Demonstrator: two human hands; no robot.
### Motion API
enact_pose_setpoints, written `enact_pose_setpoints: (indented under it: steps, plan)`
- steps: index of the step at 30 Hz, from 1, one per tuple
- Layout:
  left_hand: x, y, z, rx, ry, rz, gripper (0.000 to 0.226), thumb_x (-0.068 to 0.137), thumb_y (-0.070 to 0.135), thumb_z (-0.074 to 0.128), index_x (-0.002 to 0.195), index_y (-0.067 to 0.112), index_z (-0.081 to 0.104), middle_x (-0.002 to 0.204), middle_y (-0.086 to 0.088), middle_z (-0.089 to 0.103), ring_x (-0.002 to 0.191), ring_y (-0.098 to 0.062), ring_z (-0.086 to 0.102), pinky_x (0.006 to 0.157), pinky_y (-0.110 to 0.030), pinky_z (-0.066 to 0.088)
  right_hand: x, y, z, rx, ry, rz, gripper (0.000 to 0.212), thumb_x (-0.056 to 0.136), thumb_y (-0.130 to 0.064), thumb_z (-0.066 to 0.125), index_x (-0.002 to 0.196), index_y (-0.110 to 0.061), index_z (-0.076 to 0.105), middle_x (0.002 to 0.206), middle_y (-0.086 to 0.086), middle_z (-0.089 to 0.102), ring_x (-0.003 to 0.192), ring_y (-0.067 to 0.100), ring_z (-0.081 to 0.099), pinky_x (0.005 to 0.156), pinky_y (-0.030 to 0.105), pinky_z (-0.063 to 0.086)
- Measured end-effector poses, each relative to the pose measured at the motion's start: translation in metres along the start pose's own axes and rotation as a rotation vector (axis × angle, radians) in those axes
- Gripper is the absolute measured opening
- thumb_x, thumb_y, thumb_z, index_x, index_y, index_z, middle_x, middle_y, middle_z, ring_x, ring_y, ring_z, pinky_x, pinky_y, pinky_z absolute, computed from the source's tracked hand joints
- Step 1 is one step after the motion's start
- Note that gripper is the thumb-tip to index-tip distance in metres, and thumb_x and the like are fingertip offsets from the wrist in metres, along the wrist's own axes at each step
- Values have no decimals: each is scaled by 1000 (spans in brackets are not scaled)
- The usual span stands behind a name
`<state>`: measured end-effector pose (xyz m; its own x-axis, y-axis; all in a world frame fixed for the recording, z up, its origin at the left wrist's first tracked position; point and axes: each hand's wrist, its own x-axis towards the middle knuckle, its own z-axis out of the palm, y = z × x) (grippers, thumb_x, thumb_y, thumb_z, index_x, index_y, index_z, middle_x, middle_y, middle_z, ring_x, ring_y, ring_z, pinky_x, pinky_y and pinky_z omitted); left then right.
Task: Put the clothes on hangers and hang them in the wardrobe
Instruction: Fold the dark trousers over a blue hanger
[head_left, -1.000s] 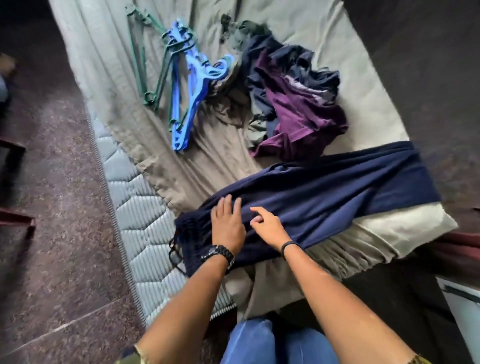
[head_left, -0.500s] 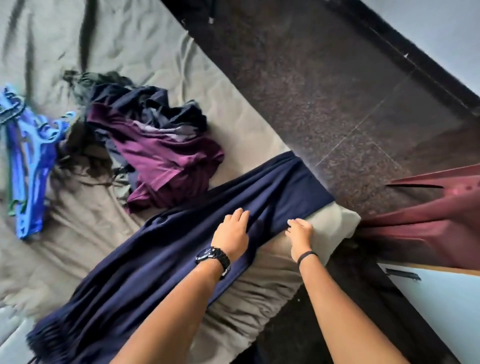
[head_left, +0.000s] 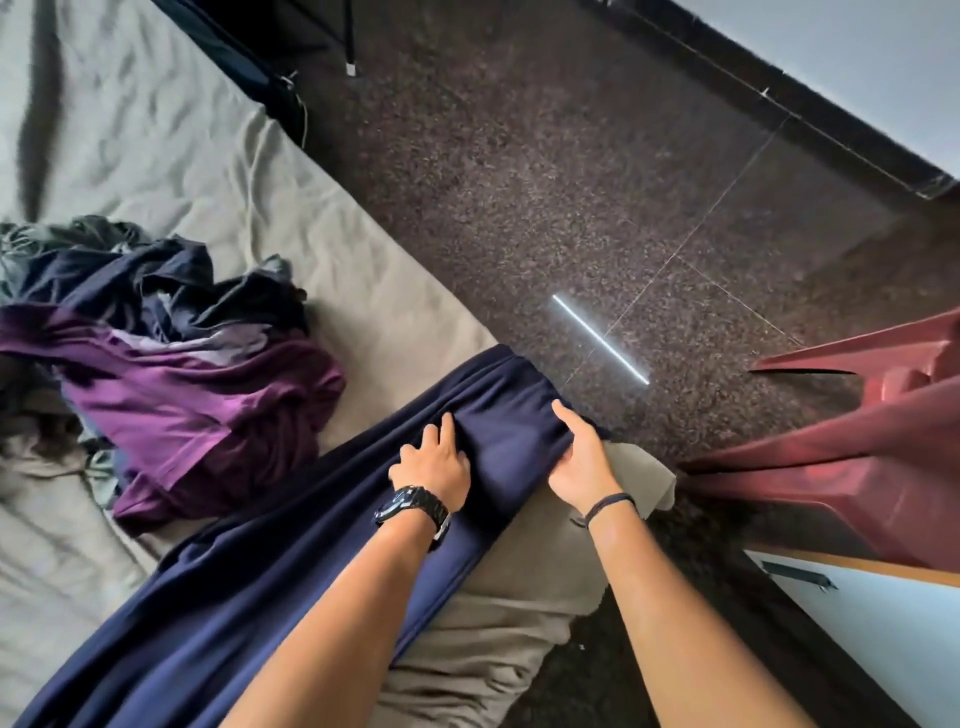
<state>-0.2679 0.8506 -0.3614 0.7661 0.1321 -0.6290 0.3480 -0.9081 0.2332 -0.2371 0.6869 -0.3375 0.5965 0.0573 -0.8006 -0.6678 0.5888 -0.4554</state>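
Long navy trousers (head_left: 270, 587) lie stretched across the bed, from the lower left up to the bed's right-hand corner. My left hand (head_left: 432, 463) sits on the trouser leg near its far end, fingers bent into the cloth. My right hand (head_left: 583, 460) grips the same leg's right edge, thumb on top and fingers under it. The cloth bulges up in a fold between the two hands. A crumpled pile of clothes lies to the left, with a purple shirt (head_left: 208, 415) over dark navy pieces (head_left: 130, 291). No hanger and no wardrobe are in sight.
A wrinkled beige sheet (head_left: 156, 156) covers the bed. Dark speckled floor (head_left: 571, 208) runs along its right side. A red plastic chair (head_left: 857, 441) stands at the right, a pale cabinet (head_left: 883, 634) below it. A cable end (head_left: 351, 62) lies on the floor at the top.
Both hands have slid along the trousers from the waist to the far leg end and now bunch the cloth there. The view swung right, so the hangers dropped out of sight.
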Motion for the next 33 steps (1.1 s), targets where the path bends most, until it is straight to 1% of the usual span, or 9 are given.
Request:
enact_pose_setpoints:
  steps: [8, 13, 19, 21, 23, 25, 27, 29, 33]
  plan:
    - [3, -3, 0, 138, 2, 10, 82, 89, 16, 41, 151, 27, -11, 140, -3, 31, 110, -35, 49, 84, -46, 47, 30, -59, -18, 119, 58, -139, 32, 95, -29, 51, 118, -10, 62, 110, 12, 68, 118, 30, 57, 93, 39, 47]
    - [10, -1, -1, 120, -26, 11, 89, 87, 19, 45, 149, 29, -18, 138, -2, 31, 112, -36, 49, 84, -47, 48, 21, -109, -6, -59, -6, -159, 51, 101, -32, 41, 72, -9, 77, 76, 12, 72, 72, 25, 71, 63, 30, 58]
    - [15, 0, -5, 224, -29, 73, 85, 89, 20, 43, 150, 20, -16, 141, -2, 34, 111, -31, 56, 84, -40, 47, 15, -156, 4, -73, 31, -268, 21, 96, -10, 42, 91, -8, 62, 73, 8, 71, 80, 24, 66, 69, 32, 53]
    - [16, 8, -16, 214, -55, 66, 77, 91, 20, 41, 152, 14, -6, 144, -6, 37, 119, -30, 54, 91, -38, 45, 5, -163, 10, -170, 22, -232, 26, 99, -19, 44, 114, -6, 61, 100, 23, 69, 104, 33, 61, 88, 41, 52]
    - [20, 20, -30, 75, -63, 51, 62, 90, 21, 42, 145, 3, 22, 141, -14, 43, 123, -32, 51, 94, -37, 42, -5, -166, 17, -266, 29, -220, 42, 102, -24, 40, 137, -1, 45, 130, 34, 49, 128, 35, 46, 106, 46, 41]
    - [19, 32, -47, -140, -69, 101, 35, 88, 25, 39, 112, 3, 50, 123, -20, 57, 111, -34, 56, 86, -36, 43, -16, -165, 24, -310, 34, -273, 33, 102, -23, 40, 125, -3, 53, 107, 29, 59, 114, 28, 54, 88, 37, 51]
    - [5, 46, -66, -519, -138, 100, 18, 92, 25, 40, 91, 11, 51, 97, -17, 61, 84, -31, 61, 72, -38, 45, -22, -160, 28, -255, 31, -285, 22, 100, -24, 45, 113, -12, 59, 89, 10, 66, 90, 18, 62, 70, 30, 49]
    - [-14, 59, -84, -1057, -284, -5, 10, 97, 20, 46, 89, 16, 51, 82, -7, 54, 68, -21, 55, 63, -34, 45, -28, -153, 31, -238, 24, -322, 19, 97, -18, 53, 115, -12, 56, 99, 10, 68, 88, 16, 65, 72, 29, 49]
    - [-44, 44, -114, -1744, -412, -30, 18, 96, 30, 45, 97, 15, 55, 93, -10, 57, 82, -25, 58, 80, -42, 49, -78, -110, 63, -289, -3, -407, 23, 88, 12, 53, 103, -5, 51, 81, 7, 66, 75, 18, 64, 69, 30, 52]
